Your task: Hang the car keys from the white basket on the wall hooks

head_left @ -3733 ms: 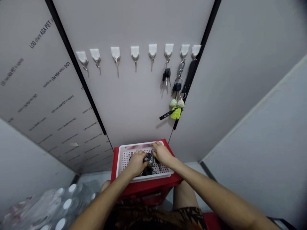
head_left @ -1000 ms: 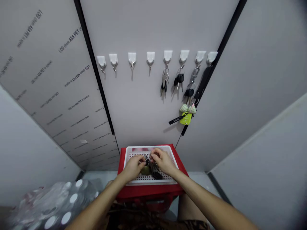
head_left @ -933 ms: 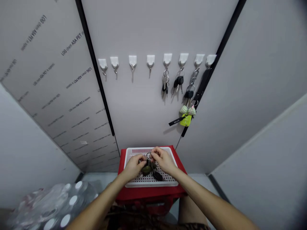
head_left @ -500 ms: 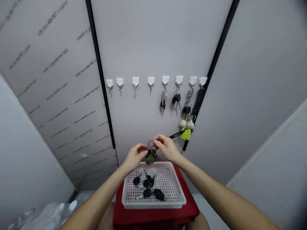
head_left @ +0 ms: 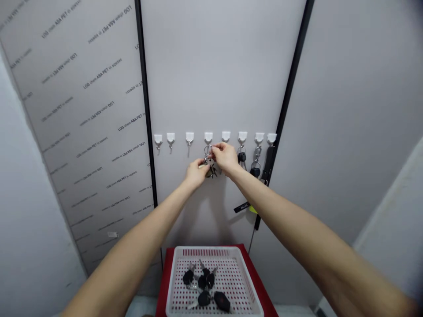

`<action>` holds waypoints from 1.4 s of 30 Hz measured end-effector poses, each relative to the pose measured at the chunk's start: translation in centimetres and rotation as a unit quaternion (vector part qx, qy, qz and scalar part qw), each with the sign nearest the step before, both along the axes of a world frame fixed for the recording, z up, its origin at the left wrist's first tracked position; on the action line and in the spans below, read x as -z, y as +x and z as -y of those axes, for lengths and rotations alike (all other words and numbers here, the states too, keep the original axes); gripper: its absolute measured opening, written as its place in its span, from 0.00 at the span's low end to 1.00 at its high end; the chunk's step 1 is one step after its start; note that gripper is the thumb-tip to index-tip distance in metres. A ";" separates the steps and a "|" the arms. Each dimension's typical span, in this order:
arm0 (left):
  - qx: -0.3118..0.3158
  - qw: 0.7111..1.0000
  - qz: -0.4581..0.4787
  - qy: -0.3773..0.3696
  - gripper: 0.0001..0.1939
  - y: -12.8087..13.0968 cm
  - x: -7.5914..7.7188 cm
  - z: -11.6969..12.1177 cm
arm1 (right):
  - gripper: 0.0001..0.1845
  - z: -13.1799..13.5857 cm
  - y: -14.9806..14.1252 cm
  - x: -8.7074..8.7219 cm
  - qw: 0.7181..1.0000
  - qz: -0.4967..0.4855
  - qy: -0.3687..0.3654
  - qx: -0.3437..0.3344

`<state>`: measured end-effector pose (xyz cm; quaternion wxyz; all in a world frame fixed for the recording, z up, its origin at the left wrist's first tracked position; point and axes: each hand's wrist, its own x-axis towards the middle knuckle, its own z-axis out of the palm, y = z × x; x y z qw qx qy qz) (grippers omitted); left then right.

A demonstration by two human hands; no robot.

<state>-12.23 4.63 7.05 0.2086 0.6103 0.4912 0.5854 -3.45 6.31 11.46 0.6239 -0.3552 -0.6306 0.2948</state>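
Both hands are up at the wall, on one bunch of keys (head_left: pixel 210 171) just below a white hook (head_left: pixel 208 137) in the middle of the row. My right hand (head_left: pixel 225 157) pinches the metal ring at the top of the bunch, close against the hook. Whether the ring is over the hook's tip I cannot tell. My left hand (head_left: pixel 196 173) is closed around the lower part, where a round brass-coloured piece and keys show. The right hand hides what hangs on the hook to its right.
Black-headed keys (head_left: pixel 203 281) lie in a white perforated basket (head_left: pixel 214 252) on a red stool (head_left: pixel 262 294). To the right hang more keys (head_left: pixel 242 157), a clip with keys (head_left: pixel 255 171) and a black tag (head_left: pixel 241 207). Three bare hooks (head_left: pixel 189 137) are on the left.
Both hands have lifted the key bunch out of the basket and up to the hook. Another key bunch was hung on the neighbouring hook earlier. The view has tilted upward.
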 end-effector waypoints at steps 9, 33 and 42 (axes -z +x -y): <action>-0.029 0.997 -0.064 -0.030 0.14 -1.2 -0.6 -1.1 | 0.08 -2.3 -0.7 0.3 0.995 0.067 -0.012 0.068; 0.114 0.889 -0.398 -0.197 0.12 -1.3 22.2 10.0 | 0.12 9.1 4.3 26.9 0.824 0.557 -0.028 -0.101; 0.111 0.900 -0.380 -0.182 0.11 -1.4 22.7 9.9 | 0.07 9.3 4.2 26.9 0.854 0.495 -0.039 -0.153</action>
